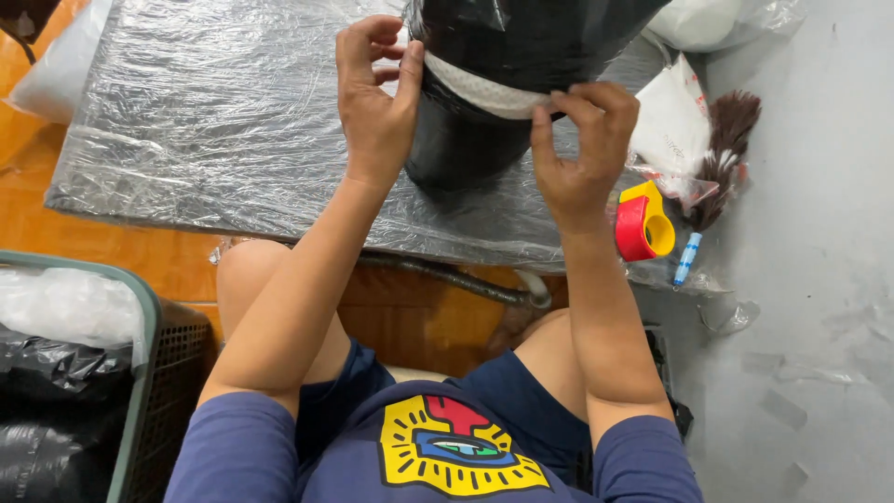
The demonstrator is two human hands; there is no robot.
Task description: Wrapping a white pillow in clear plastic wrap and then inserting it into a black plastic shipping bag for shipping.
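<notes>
White woven-looking band (484,93), matt and slightly textured, ran across the front of a glossy black plastic-wrapped bundle (521,56); both hands pinched it. Left hand (377,102): thumb and curled fingers closed together on the band's left end, pressed against the bundle's side. Right hand (582,149): fingertips clamped on the band's right end, at the bundle's lower right edge.

Bundle: roughly cylindrical, upright, wrapped in shiny black film with clear film over it; stood at the near edge of the table, between the two hands.

Table cover (214,121): crinkled clear film over a dark grey flat surface, rectangular, edges tucked.

Tape dispenser (643,224): red and yellow moulded plastic, rounded, just right of the right wrist at the table's corner.

Pen-like item (686,258): slim, blue and white, lying below the dispenser.

Duster (724,154): brown feathery head, beside a white plastic packet (669,121) with red markings.

Crate (149,373): dark mesh, grey-green rim, lower left, holding black and clear bags.

Floor: orange wood under the table, grey on the right.
</notes>
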